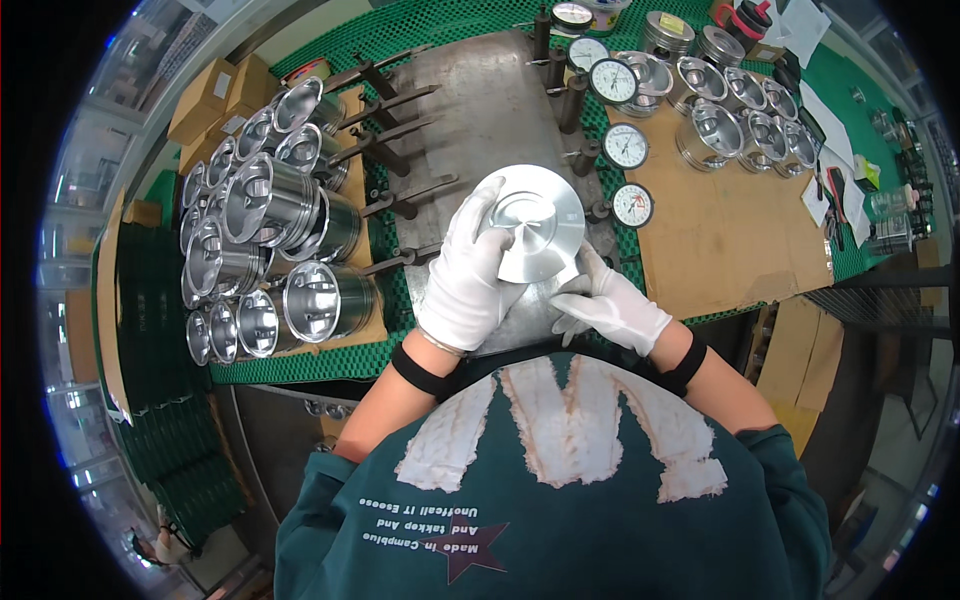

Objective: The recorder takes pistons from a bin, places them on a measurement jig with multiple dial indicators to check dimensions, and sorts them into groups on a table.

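Note:
A shiny metal piston [543, 225] is held over the steel plate [470, 90], its round crown turned up toward me. My left hand [468, 275], in a white glove, is closed around its left side, with the thumb lying on the crown. At the lower right edge, my white-gloved right hand [612, 305] has its fingers against the piston, partly hidden beneath it. Dial gauges [626, 146] on dark posts line the plate's right side. Along the left side, pointed metal rods [405, 130] on posts reach inward over the plate.
Many pistons [262, 205] are stacked on cardboard at left. More pistons [712, 135] stand on a cardboard sheet [730, 235] at right. Cardboard boxes [205, 100] sit at the far left. Papers [805, 30] and a red-and-black bottle [748, 20] lie toward the far right.

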Tool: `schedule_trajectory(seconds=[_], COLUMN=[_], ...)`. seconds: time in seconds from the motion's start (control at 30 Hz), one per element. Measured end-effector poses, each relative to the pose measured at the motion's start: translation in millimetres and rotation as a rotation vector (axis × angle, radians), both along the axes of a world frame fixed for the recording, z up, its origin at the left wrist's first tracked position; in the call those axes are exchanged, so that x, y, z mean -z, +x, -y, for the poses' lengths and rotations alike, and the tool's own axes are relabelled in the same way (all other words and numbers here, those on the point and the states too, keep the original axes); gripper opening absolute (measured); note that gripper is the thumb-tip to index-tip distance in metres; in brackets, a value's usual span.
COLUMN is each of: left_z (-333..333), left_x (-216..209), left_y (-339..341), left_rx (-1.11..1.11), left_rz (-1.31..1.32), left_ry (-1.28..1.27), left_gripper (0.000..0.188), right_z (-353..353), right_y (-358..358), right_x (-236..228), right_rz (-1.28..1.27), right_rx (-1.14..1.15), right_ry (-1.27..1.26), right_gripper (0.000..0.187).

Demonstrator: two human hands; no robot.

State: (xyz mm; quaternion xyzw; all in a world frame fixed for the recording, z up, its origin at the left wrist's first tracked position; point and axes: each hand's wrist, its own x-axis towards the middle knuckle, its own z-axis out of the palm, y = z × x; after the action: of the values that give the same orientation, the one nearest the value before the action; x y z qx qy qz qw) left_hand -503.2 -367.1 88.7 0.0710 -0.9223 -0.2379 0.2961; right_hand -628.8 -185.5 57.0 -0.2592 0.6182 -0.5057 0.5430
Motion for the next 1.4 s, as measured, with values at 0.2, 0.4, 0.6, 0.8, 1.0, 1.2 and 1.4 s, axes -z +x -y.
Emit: schedule_trajectory(seconds=[0.2,0.4,0.6,0.8,1.0,1.2,1.4], left_z=[1.3,0.3,1.4,-0.6,0.1,-0.8,-5.5], left_x=[1.8,1.1,2.9,3.5,4.2,5.2,6.6], left_y=[-3.3,-5.6,-4.5,-6.5,-7.5,-6.0,-5.1], left_rx=[-0.001,-0.017,-0.014,-0.027,-0.037,-0.042,-0.055], left_rz=[-0.011,-0.007,-0.024,-0.028,-0.046,-0.035,-0.041], left_ry=[0.009,0.007,0.001,0.021,-0.005,0.004,0.005], left_gripper=[0.049,0.048,0.048,0.048,0.049,0.051,0.052], right_z=[0.2,2.0,3.1,5.5,10.0,10.1,10.9], right_y=[-2.7,-1.9,-2.6,-4.6,-5.9,-4.7,-3.5], right_x=[1.3,0.1,2.6,8.2,-1.4,6.8,-3.9], right_rz=[-0.035,-0.028,-0.059,-0.133,-0.077,-0.044,-0.006], right_rx=[-0.002,0.033,0.008,0.022,0.015,0.043,0.055], right_ry=[0.050,-0.007,0.081,0.051,0.126,0.108,0.106], right_gripper=[0.100,0.100,0.100,0.101,0.101,0.102,0.098])
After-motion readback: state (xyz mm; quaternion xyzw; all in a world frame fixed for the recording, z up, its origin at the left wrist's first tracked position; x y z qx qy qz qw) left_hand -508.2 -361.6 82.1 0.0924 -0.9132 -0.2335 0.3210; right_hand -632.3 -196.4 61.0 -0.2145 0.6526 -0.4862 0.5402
